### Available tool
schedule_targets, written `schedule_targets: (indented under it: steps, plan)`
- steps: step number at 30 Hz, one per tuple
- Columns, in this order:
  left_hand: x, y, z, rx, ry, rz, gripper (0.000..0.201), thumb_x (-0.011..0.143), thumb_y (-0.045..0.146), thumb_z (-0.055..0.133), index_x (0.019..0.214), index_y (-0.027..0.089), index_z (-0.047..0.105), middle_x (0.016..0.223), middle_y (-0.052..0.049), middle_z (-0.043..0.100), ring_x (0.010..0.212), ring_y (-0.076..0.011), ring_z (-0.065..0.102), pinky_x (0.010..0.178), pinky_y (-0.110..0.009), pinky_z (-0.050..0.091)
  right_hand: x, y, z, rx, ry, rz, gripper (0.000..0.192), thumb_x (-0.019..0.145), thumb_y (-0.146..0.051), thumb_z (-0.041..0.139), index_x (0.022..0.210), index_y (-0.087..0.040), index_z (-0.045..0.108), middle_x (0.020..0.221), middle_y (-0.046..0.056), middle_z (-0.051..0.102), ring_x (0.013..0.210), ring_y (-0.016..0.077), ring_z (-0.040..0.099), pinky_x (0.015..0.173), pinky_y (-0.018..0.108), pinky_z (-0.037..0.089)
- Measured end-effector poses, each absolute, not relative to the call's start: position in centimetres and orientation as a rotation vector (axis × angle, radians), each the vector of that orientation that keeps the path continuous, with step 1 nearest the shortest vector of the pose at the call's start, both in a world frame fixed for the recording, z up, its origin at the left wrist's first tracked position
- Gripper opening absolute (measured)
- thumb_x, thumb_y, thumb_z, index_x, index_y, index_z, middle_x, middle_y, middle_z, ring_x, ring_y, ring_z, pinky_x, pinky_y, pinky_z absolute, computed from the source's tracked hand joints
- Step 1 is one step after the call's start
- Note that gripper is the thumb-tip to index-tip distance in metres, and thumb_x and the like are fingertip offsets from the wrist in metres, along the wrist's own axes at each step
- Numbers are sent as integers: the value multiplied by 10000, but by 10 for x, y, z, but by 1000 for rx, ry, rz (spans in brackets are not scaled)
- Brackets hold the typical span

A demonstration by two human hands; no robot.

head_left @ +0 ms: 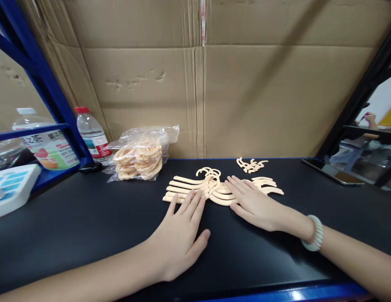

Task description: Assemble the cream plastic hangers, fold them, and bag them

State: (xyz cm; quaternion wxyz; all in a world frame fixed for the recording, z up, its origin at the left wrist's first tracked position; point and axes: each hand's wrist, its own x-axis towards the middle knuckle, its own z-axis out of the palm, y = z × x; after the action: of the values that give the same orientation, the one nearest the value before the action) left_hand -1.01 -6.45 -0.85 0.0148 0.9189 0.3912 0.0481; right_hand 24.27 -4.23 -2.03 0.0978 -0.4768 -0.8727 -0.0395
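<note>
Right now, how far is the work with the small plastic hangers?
Done: a row of cream hangers lies overlapped on the black table. In hand: the left hand and right hand rest flat on that row. Left: a small loose pile behind it, and a plastic bag still full of hangers.

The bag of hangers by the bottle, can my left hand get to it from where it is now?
Probably yes. The left hand lies flat at the spread hangers, and the bag sits farther back to its left with only bare table between them.
</note>
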Motion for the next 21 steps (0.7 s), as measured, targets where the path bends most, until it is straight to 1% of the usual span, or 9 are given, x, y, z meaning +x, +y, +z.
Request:
schedule_targets:
  steps: [3, 6, 10, 14, 18, 21]
  plan:
    - [-8, -60, -4, 2829, 1274, 74, 644, 946, 450, 287, 1489, 121, 178, 1544, -126, 124, 1431, -308, 73, 1130, -575, 147, 242, -41, -17, -1449, -2602, -90, 591, 961, -365, 248, 1467, -60, 269, 1502, 189, 262, 1400, 304, 219, 1112, 539, 256]
    - [-9, -56, -4, 2831, 1264, 96, 654, 947, 471, 290, 1489, 124, 178, 1545, -128, 136, 1431, -310, 82, 1128, -578, 149, 242, -39, -14, -1489, -2620, -55, 609, 960, -373, 235, 1461, -30, 268, 1508, 195, 236, 1405, 302, 201, 1122, 530, 238]
    - [-11, -50, -7, 2849, 1209, 186, 652, 946, 482, 307, 1491, 151, 172, 1543, -129, 162, 1430, -303, 110, 1125, -564, 177, 246, -34, -14, -1482, -2597, -28, 598, 958, -383, 253, 1460, -59, 289, 1504, 190, 256, 1398, 305, 223, 1116, 543, 246]
    - [-12, -47, -8, 2850, 1173, 199, 639, 946, 471, 321, 1488, 158, 191, 1540, -133, 171, 1431, -292, 112, 1132, -538, 177, 251, -28, -17, -1463, -2588, -43, 588, 957, -382, 261, 1454, -70, 309, 1496, 192, 275, 1391, 309, 244, 1115, 546, 247]
    - [-12, -45, -8, 2848, 1155, 193, 639, 941, 467, 336, 1481, 148, 219, 1539, -133, 174, 1430, -293, 114, 1137, -523, 181, 256, -23, -19, -1466, -2592, -46, 591, 959, -379, 245, 1456, -63, 300, 1504, 187, 261, 1398, 296, 231, 1128, 531, 226]
    - [-12, -45, -8, 2844, 1151, 173, 665, 942, 493, 314, 1485, 126, 198, 1546, -135, 137, 1433, -287, 93, 1147, -504, 167, 259, -20, -18, -1458, -2626, -38, 600, 965, -389, 230, 1464, -59, 274, 1514, 176, 249, 1407, 279, 208, 1138, 517, 207]
